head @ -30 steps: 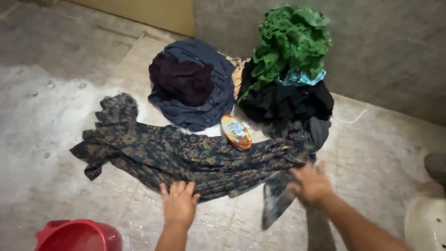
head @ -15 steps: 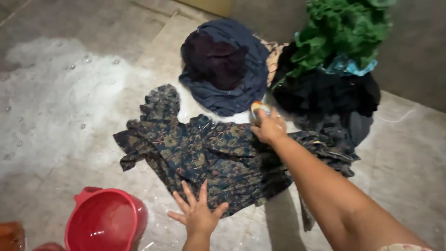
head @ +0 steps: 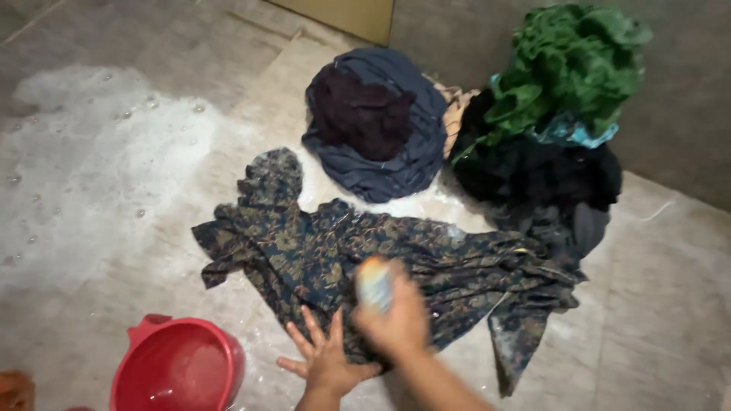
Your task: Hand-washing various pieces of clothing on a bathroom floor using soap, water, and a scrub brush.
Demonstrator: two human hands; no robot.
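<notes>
Wet patterned cloth garment (head: 365,259) — glossy red plastic basin (head: 179,369) — soapy tile floor (head: 99,175)

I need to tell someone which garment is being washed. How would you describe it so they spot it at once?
Start at the heap of clothes against the wall, then look at the wet floor in front. The patterned garment lies spread flat there, with the left hand at its near edge. Unlike the bundled plain pieces, it is dark with a small yellowish print.

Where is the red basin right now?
In the head view, the red basin sits on the wet floor at bottom left, just left of the left hand and below the patterned garment.
</notes>
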